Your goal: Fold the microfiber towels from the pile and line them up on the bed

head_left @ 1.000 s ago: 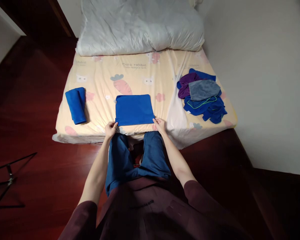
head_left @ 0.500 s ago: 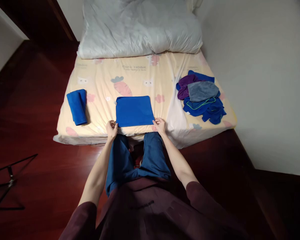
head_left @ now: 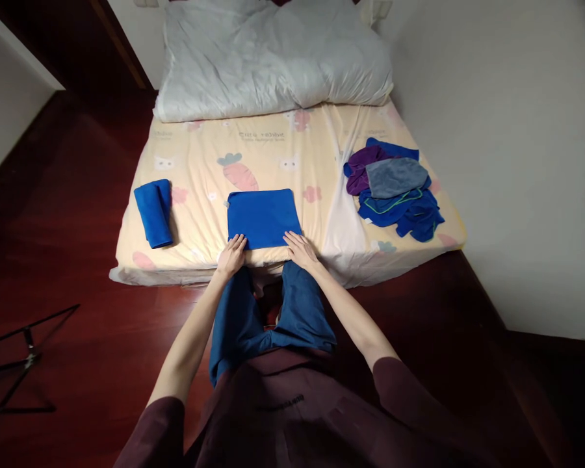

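A blue cloth [head_left: 263,214], folded into a flat rectangle, lies near the front edge of the bed, with a small pale tag at its left side. My left hand [head_left: 233,253] rests palm down on its near left corner, fingers stretched out. On the near right corner lies my right hand [head_left: 299,249], also flat with the fingers extended. Neither hand grips the fabric. Off to the left sit folded blue cloths [head_left: 153,214], laid one over another.
On the right of the bed is a loose heap of blue, purple and grey cloths [head_left: 394,182]. A pale quilt [head_left: 273,58] lies across the far end of the patterned bedsheet [head_left: 195,149]. A black metal stand [head_left: 29,357] is on the floor at left; a wall borders the right.
Both hands have let go of the cloth's near corners and moved inward, now lying flat on its near edge. The cloth has stayed in place.
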`<state>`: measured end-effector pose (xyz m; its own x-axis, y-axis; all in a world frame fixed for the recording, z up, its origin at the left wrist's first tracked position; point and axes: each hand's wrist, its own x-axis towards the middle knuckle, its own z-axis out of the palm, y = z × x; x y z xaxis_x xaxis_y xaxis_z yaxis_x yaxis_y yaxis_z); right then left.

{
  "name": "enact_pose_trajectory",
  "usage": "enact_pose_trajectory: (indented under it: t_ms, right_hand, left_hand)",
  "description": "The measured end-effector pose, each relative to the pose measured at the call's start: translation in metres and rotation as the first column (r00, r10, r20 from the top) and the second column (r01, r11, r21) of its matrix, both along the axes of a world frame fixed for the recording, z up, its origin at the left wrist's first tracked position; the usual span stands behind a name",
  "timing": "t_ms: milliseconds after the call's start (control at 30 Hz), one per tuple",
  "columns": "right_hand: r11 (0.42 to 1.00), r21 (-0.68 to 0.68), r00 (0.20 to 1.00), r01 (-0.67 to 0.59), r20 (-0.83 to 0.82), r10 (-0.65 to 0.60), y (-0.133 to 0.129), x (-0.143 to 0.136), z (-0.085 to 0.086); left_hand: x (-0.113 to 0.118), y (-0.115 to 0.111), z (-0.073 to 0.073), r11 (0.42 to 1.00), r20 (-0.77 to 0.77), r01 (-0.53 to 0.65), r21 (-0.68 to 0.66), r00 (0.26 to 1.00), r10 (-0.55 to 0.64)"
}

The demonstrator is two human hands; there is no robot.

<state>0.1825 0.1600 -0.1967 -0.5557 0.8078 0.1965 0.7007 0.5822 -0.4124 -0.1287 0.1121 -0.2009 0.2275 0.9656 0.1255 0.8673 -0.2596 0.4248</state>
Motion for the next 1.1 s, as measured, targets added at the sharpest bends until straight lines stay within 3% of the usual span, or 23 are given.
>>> enact_pose_trajectory:
  t_ms: [167, 367, 600, 700, 867, 967, 1100]
  right_hand:
    - [0.994, -0.063, 0.995, 0.088, -0.038, -0.090, 0.009, 0.002, -0.012]
    - [0.982, -0.059, 0.983, 0.178, -0.032, -0.180, 0.020, -0.008, -0.012]
    - [0.986, -0.088, 0.978, 0.144, -0.142, -0.155, 0.003, 0.009, -0.010]
    - [0.984, -0.135, 0.950, 0.118, -0.272, -0.151, 0.000, 0.024, -0.015]
    - [0.931, -0.271, 0.829, 0.246, -0.439, -0.347, 0.009, 0.035, -0.031]
    - [0.917, -0.330, 0.773, 0.224, -0.513, -0.373, 0.015, 0.038, -0.041]
    - [0.909, -0.374, 0.760, 0.187, -0.531, -0.375, 0.019, 0.041, -0.047]
  left_hand:
    - [-0.001, 0.008, -0.010, 1.000, 0.049, -0.017, -0.015, 0.999, 0.018]
    - [0.001, 0.017, -0.003, 0.999, 0.047, -0.010, -0.033, 0.999, 0.012]
    - [-0.017, -0.014, 0.007, 0.999, 0.086, 0.047, -0.010, 0.995, -0.046]
    - [-0.028, -0.021, 0.007, 0.999, 0.184, -0.034, 0.007, 0.982, 0.032]
    - [-0.044, -0.020, 0.002, 0.986, 0.316, -0.165, -0.026, 0.934, 0.165]
    - [-0.047, -0.021, -0.002, 0.974, 0.355, -0.223, -0.038, 0.908, 0.222]
    - [-0.044, -0.020, -0.007, 0.955, 0.407, -0.293, -0.046, 0.867, 0.286]
